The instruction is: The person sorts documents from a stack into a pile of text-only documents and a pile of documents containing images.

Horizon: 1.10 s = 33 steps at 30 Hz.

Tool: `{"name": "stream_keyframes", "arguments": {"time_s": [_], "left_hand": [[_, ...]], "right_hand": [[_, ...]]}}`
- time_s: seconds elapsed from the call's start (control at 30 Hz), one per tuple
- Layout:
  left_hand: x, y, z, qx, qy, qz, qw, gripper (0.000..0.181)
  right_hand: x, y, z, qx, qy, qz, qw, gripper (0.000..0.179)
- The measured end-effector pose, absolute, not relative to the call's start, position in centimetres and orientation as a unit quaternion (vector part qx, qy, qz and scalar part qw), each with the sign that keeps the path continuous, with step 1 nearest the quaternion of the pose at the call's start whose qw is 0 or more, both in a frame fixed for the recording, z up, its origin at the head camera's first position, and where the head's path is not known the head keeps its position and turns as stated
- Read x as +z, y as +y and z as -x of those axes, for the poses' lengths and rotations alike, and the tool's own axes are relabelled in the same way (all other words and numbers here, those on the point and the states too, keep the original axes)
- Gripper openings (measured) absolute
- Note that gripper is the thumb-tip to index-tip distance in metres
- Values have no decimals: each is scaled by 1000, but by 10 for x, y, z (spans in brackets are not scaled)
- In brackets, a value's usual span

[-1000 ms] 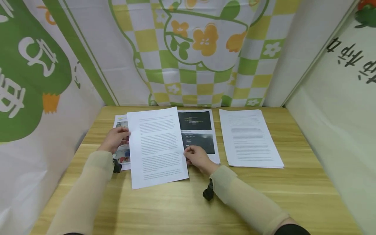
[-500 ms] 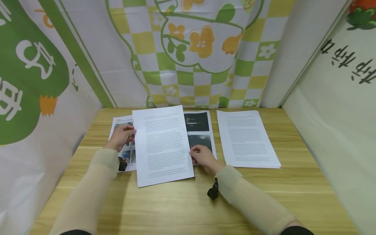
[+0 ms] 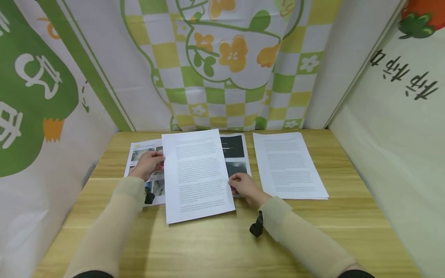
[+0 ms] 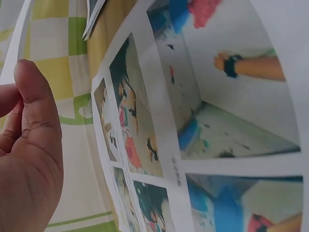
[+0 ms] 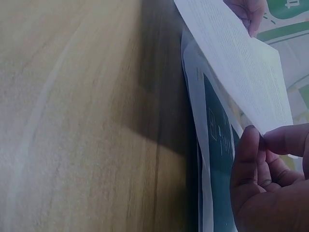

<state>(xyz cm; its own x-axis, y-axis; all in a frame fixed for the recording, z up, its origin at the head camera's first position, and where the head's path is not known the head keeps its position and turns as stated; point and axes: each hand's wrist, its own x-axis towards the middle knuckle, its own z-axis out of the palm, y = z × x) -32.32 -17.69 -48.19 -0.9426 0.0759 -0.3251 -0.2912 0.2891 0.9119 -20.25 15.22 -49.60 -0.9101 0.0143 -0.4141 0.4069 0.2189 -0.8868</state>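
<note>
Both hands hold up a white sheet of printed text (image 3: 199, 177), slightly tilted, over the papers on the table. My left hand (image 3: 148, 165) pinches its left edge between thumb and fingers. On the opposite edge, lower down, my right hand (image 3: 246, 188) pinches the paper; thumb and fingertip meet at that edge in the right wrist view. Beneath it on the left lies a page with colour photos (image 4: 231, 82), partly covered. Pages with dark printed pictures (image 3: 236, 148) show past its right edge, the rest hidden under the held sheet.
A stack of text pages (image 3: 288, 166) lies on the right side of the wooden table (image 3: 208, 247). A patterned curtain (image 3: 215, 96) hangs at the table's back edge, and printed white cloth walls (image 3: 393, 135) stand at both sides.
The held sheet and both hands have shifted a little to the right over the papers, uncovering more of the photo page on the left. The head view has drifted slightly too.
</note>
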Motion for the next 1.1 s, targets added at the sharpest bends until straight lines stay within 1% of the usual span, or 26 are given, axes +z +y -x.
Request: {"name": "stream_keyframes", "arguments": {"time_s": [0.27,0.47,0.7,0.97,1.1], "left_hand": [[-482,-156,333,604,781,46,154,28],[-485,-140,336,601,779,63,167,25],[-486,-121,338,611,772,33,171,25],[-485,-102,339,613,766,26,193,28],[-484,-93,340,625,755,29,196,27]], "right_hand": [[-495,167,200,-610,766,-143,144,12],[-494,183,197,-599,774,-145,146,14],[-497,202,197,-599,776,-147,132,16],[-497,223,192,-595,778,-150,136,21],[-495,232,191,-591,782,-147,133,23]]}}
